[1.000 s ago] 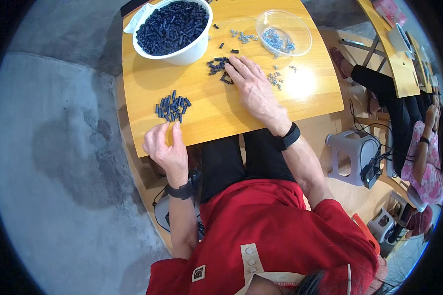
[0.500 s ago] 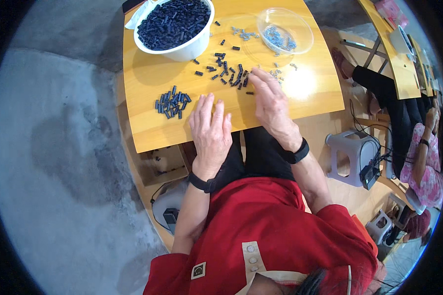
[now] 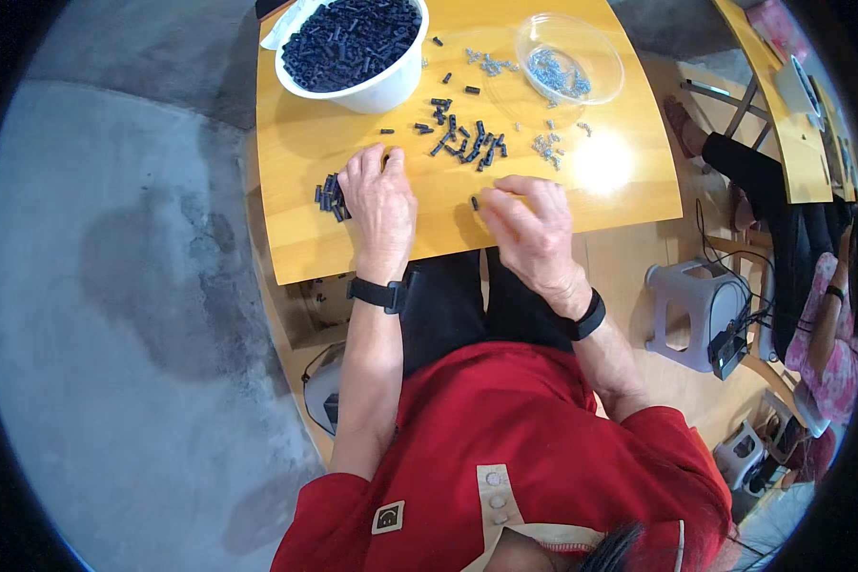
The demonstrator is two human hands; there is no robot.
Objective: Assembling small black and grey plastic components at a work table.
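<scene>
My left hand [image 3: 381, 195] has come over the right side of a small pile of short black plastic cylinders [image 3: 328, 197], covering part of it. Its thumb and forefinger are bent close together around a dark bit too small to make out. Near the table's front edge, my right hand [image 3: 532, 229] pinches a short black cylinder [image 3: 475, 203] at its thumb and fingertips. Beyond both hands lies a loose scatter of more black cylinders [image 3: 467, 145]. Small silvery pieces [image 3: 547, 149], perhaps screws, lie right of the scatter.
A white tub [image 3: 391, 88] heaped with black cylinders stands at the table's far left. Beside it, to the right, a round clear plastic container [image 3: 612, 88] holds silvery pieces. A grey stool [image 3: 682, 315] with cables stands right of the wooden table [image 3: 629, 200]. Another person [image 3: 825, 324] sits far right.
My left hand has moved forward and left onto the left pile, its fingers bending. My right hand has drawn back from the scatter toward the table's front edge with a black cylinder.
</scene>
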